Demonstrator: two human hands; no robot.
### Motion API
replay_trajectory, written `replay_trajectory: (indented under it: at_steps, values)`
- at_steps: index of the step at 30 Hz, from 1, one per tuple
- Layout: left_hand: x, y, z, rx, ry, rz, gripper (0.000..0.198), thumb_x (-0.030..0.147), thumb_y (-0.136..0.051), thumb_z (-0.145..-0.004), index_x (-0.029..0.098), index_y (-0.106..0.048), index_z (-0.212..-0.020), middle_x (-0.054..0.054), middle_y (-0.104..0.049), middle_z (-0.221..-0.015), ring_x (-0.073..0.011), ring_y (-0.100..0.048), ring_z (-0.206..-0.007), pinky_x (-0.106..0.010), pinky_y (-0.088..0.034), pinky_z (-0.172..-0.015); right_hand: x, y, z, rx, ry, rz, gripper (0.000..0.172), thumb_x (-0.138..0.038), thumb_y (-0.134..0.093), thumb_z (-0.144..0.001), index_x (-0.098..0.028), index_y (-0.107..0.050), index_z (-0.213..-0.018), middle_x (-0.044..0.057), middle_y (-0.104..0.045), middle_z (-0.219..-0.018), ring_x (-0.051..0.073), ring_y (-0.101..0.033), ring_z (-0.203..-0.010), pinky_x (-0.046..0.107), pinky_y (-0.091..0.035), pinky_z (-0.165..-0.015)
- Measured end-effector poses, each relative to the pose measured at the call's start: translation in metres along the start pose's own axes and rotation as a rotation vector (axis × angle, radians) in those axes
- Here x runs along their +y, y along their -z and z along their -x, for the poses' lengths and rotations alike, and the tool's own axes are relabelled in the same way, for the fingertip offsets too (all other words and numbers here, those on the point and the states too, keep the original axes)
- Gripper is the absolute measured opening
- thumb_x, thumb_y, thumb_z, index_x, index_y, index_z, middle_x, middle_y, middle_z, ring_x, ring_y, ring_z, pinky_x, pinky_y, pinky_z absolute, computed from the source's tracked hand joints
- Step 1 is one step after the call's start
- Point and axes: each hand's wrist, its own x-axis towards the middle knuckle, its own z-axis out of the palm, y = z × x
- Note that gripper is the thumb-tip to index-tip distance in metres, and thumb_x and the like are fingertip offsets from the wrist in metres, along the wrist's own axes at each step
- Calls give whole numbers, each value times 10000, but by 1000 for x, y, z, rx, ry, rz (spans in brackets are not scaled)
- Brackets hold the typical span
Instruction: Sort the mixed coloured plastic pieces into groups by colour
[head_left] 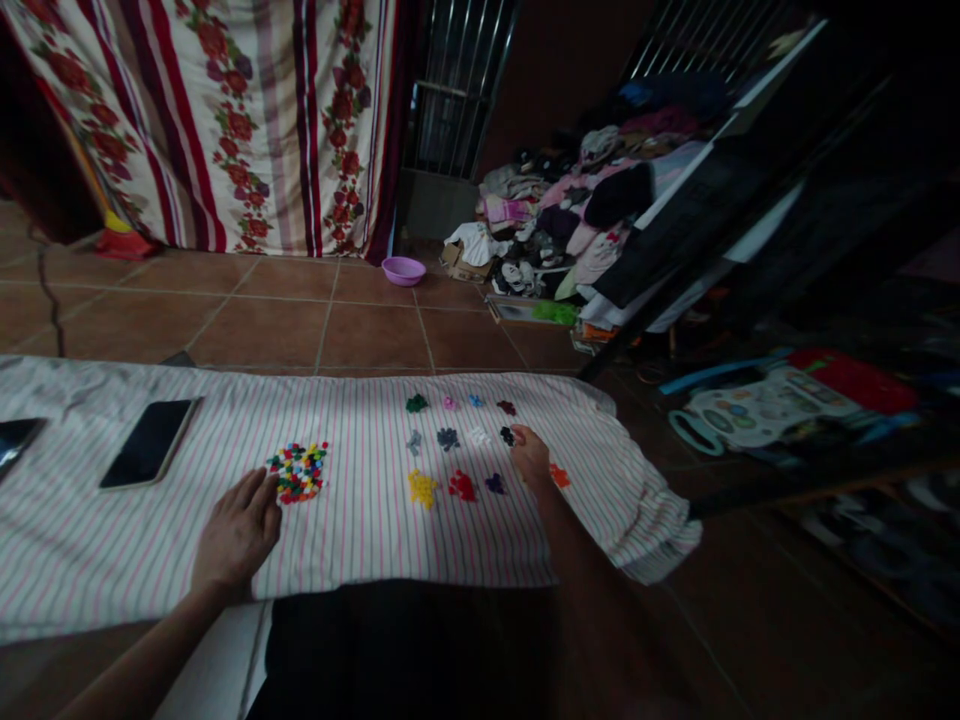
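My left hand (pixel 238 525) lies on the striped cloth, its fingers stretched out and fingertips at the left edge of a mixed pile of small coloured beads (pixel 300 472). Over on the right, my right hand (pixel 531 456) has its fingers pinched together beside the small black pile (pixel 508 436); whatever is between them is too small to make out. Single-colour piles stand in rows nearby: green (pixel 416 402), pink (pixel 449 403), blue (pixel 475 400), brown (pixel 507 407), light grey (pixel 414 441), dark grey (pixel 448 438), white (pixel 479 436), yellow (pixel 422 488), red (pixel 462 486), purple (pixel 495 483). My right wrist partly covers the orange pile (pixel 559 476).
A phone (pixel 148 443) lies left on the striped cloth (pixel 360 540), with another dark device (pixel 16 440) at the edge. Beyond are a purple basin (pixel 403 270), a floral curtain (pixel 277 130) and heaped clothes (pixel 555 215). A toy panel (pixel 772 405) stands to the right.
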Motion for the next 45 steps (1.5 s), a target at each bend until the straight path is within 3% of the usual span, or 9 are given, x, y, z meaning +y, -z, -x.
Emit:
replay_trajectory:
  at_steps: [5, 14, 26, 37, 45]
  values:
    - [-1, -2, 2, -17, 1, 30, 419, 298, -342, -922, 97, -601, -1184, -196, -613, -1261, -310, -556, -1217, -456, -479, -997, -9, 2, -3, -50, 164, 135, 572, -45, -459, -604, -185, -696, -1105, 91, -720, -1101, 237, -652, -1069, 351, -486, -983]
    - [1, 2, 0, -26, 21, 49, 419, 292, -355, -913, 106, -605, -1193, -190, -613, -1266, -309, -553, -1221, -456, -469, -1005, -16, 7, -6, -171, 240, 358, 519, -35, -512, -697, -186, -676, -1166, 100, -684, -1198, 225, -610, -1146, 346, -441, -1023]
    - [3, 3, 0, -14, 55, 91, 406, 298, -379, -890, 151, -606, -1192, -168, -623, -1263, -306, -564, -1213, -472, -484, -989, -17, 5, -13, -195, 269, 256, 428, -58, -583, -688, -212, -729, -1060, 90, -709, -1107, 233, -637, -1064, 367, -475, -989]
    - [2, 2, 0, -19, 12, 49, 407, 282, -367, -906, 110, -605, -1188, -190, -616, -1268, -310, -560, -1218, -458, -482, -990, -14, 11, -19, -327, 354, 245, 547, -41, -548, -668, -218, -701, -1162, 70, -670, -1228, 221, -600, -1159, 384, -466, -1032]
    - [1, 3, 0, -27, 22, 51, 399, 288, -376, -908, 120, -608, -1188, -185, -620, -1266, -302, -565, -1216, -449, -494, -979, -12, 16, -26, -380, 407, 254, 560, 8, -530, -626, -241, -733, -1085, 65, -666, -1212, 232, -600, -1164, 404, -473, -1040]
